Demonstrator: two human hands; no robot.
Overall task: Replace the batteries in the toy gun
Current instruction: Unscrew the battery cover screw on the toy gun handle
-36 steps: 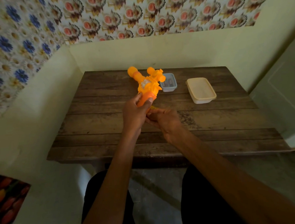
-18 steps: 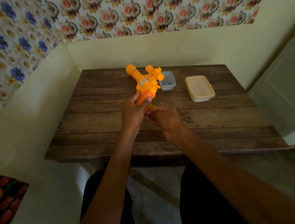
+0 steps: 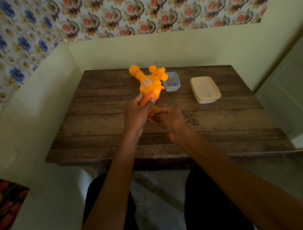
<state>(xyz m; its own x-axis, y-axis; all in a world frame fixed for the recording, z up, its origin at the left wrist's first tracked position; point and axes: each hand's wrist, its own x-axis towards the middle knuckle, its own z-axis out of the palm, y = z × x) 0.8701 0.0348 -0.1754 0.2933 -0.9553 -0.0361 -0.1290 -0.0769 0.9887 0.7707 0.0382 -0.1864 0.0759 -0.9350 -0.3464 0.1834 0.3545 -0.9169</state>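
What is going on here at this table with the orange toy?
A person sits at a wooden table. The left hand grips the handle of the orange toy gun. The right hand works at the handle's lower end and seems to pinch a small yellow piece. A small blue box and a lidded cream box stand behind.

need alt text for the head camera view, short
Seen from above, a person's left hand grips the handle of an orange toy gun over a wooden table while the right hand pinches at the handle's lower end. Behind it sit a small open blue tub and a lidded cream container.
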